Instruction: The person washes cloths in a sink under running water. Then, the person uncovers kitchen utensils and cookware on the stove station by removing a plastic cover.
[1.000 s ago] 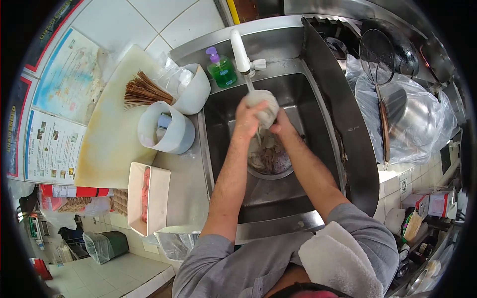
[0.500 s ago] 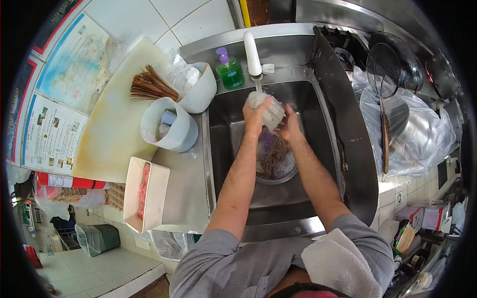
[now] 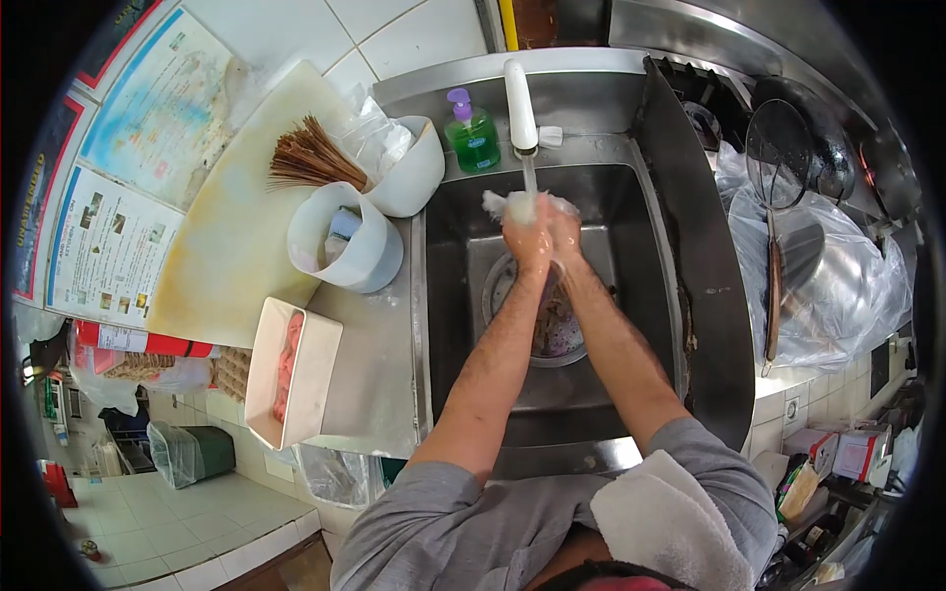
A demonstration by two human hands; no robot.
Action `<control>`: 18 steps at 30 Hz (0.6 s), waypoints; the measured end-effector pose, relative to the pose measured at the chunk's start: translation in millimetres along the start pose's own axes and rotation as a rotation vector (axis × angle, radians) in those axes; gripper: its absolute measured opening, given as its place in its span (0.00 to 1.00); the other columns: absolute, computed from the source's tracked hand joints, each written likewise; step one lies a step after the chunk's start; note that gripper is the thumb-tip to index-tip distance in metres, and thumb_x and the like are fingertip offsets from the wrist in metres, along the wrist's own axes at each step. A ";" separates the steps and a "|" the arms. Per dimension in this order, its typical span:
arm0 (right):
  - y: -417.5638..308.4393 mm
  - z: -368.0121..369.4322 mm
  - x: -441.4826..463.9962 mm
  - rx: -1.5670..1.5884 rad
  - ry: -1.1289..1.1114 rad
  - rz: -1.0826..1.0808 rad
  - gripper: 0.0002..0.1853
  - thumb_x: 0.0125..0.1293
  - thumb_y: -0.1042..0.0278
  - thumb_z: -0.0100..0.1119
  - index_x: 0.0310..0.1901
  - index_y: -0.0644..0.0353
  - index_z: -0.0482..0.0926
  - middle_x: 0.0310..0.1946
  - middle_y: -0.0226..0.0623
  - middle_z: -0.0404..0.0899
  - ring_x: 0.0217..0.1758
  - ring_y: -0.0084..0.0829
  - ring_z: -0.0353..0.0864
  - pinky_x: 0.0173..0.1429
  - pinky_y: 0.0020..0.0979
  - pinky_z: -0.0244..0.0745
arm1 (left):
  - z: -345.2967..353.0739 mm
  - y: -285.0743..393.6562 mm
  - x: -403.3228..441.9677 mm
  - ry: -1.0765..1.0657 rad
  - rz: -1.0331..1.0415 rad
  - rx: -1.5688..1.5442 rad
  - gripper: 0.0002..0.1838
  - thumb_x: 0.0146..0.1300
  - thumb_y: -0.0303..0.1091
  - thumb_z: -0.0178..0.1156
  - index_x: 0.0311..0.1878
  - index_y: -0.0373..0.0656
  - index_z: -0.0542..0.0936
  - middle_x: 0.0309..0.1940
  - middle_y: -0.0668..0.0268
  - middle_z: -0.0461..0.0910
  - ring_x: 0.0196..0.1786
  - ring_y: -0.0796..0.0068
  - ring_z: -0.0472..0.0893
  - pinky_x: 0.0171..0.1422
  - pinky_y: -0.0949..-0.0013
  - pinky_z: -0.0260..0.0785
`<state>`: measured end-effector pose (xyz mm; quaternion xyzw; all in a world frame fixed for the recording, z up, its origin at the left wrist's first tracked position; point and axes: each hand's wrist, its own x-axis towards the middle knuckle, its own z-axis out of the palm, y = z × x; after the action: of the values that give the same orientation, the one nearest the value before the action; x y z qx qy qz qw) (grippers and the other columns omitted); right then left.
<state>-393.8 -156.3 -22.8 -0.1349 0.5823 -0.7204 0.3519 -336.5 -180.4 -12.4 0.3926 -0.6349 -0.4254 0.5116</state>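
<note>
Cupping a whitish clump [image 3: 498, 204] under the faucet [image 3: 522, 108], the left hand [image 3: 529, 239] and right hand [image 3: 564, 233] grip it over the sink [image 3: 463, 384]; whether their fingers are spread or pressed together cannot be told through the water. Below, a round metal rim [image 3: 552, 363] encloses brownish scraps and suds. Beside the sink, a round white tub [image 3: 363, 268] holds a blue-and-white item, another tub [image 3: 419, 177] contains clear plastic, a cream rectangular container [image 3: 320, 369] holds reddish-pink pieces, and a purple-topped pump bottle [image 3: 475, 143] contains green liquid.
</note>
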 end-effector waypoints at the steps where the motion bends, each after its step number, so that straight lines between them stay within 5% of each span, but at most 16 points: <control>1: 1.5 0.7 7.9 -0.371 0.079 -0.164 0.15 0.59 0.56 0.55 0.37 0.61 0.79 0.38 0.40 0.80 0.42 0.37 0.79 0.45 0.35 0.73 | 0.2 -6.6 6.4 -0.032 -0.089 -0.214 0.15 0.55 0.39 0.62 0.40 0.39 0.75 0.34 0.60 0.77 0.37 0.62 0.78 0.43 0.62 0.70; 2: 6.1 1.0 12.0 -0.742 0.159 -0.323 0.14 0.55 0.59 0.57 0.37 0.60 0.80 0.39 0.45 0.80 0.42 0.43 0.80 0.43 0.36 0.75 | 2.5 -13.2 10.9 -0.036 -0.093 -0.212 0.15 0.55 0.39 0.62 0.40 0.39 0.75 0.34 0.60 0.77 0.37 0.62 0.78 0.43 0.62 0.70; 3: 20.9 0.7 15.9 -0.825 0.301 -0.680 0.12 0.54 0.59 0.57 0.30 0.60 0.79 0.31 0.41 0.78 0.35 0.44 0.79 0.37 0.41 0.73 | 6.3 -18.0 15.3 0.005 -0.369 -0.478 0.12 0.56 0.36 0.60 0.39 0.40 0.76 0.33 0.62 0.78 0.37 0.64 0.78 0.43 0.64 0.70; 4: 4.9 4.0 4.0 -0.830 0.306 -0.674 0.12 0.54 0.59 0.57 0.30 0.60 0.79 0.31 0.41 0.78 0.35 0.44 0.79 0.37 0.41 0.73 | 7.5 -18.1 17.5 0.048 -0.650 -0.742 0.08 0.57 0.33 0.57 0.38 0.40 0.78 0.33 0.65 0.79 0.37 0.67 0.79 0.43 0.67 0.71; 5: -11.5 4.9 -8.3 -0.948 0.221 -0.661 0.10 0.53 0.60 0.58 0.29 0.58 0.78 0.30 0.41 0.77 0.35 0.46 0.78 0.37 0.42 0.73 | -2.0 -21.6 21.9 -0.152 -0.854 -0.915 0.09 0.58 0.35 0.54 0.38 0.40 0.78 0.35 0.65 0.79 0.38 0.67 0.78 0.44 0.66 0.71; 8: -24.7 -2.8 -21.8 -0.988 0.020 -0.668 0.08 0.53 0.61 0.57 0.29 0.56 0.77 0.30 0.41 0.74 0.37 0.49 0.76 0.38 0.44 0.72 | -8.1 -37.0 28.1 -0.371 -1.086 -0.912 0.11 0.60 0.37 0.52 0.39 0.41 0.78 0.35 0.64 0.79 0.40 0.67 0.78 0.46 0.66 0.71; 12: -28.5 -22.5 2.7 -0.979 -0.094 -0.658 0.11 0.54 0.59 0.60 0.36 0.55 0.76 0.35 0.38 0.76 0.39 0.43 0.77 0.41 0.41 0.73 | -11.9 -12.5 24.6 -0.364 -0.954 -0.809 0.16 0.60 0.43 0.56 0.45 0.43 0.76 0.42 0.64 0.79 0.44 0.67 0.78 0.49 0.61 0.71; 14: -27.1 -30.2 9.4 0.107 0.004 0.080 0.14 0.58 0.60 0.61 0.44 0.54 0.74 0.39 0.33 0.77 0.44 0.37 0.78 0.47 0.38 0.72 | -15.2 14.5 22.1 -0.411 -0.896 -0.901 0.18 0.59 0.43 0.60 0.45 0.39 0.75 0.42 0.63 0.79 0.43 0.68 0.79 0.49 0.60 0.72; 16: -24.7 -39.8 3.9 0.332 -0.131 0.241 0.19 0.63 0.54 0.56 0.51 0.55 0.71 0.46 0.33 0.76 0.49 0.35 0.76 0.54 0.38 0.70 | -11.7 29.0 24.0 -0.340 -0.514 -0.650 0.19 0.59 0.42 0.62 0.46 0.36 0.74 0.41 0.60 0.78 0.42 0.69 0.79 0.49 0.63 0.72; 18: -21.5 -39.4 -6.2 0.409 -0.126 0.626 0.23 0.66 0.49 0.49 0.54 0.56 0.71 0.50 0.38 0.75 0.52 0.36 0.75 0.57 0.40 0.69 | -15.2 35.0 21.7 -0.439 -0.439 -0.474 0.21 0.58 0.42 0.63 0.47 0.35 0.74 0.41 0.60 0.78 0.43 0.71 0.78 0.50 0.66 0.70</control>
<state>-420.6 -121.3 -12.7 0.0785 0.4167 -0.6696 0.6098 -327.4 -191.2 29.2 0.2896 -0.5142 -0.7336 0.3369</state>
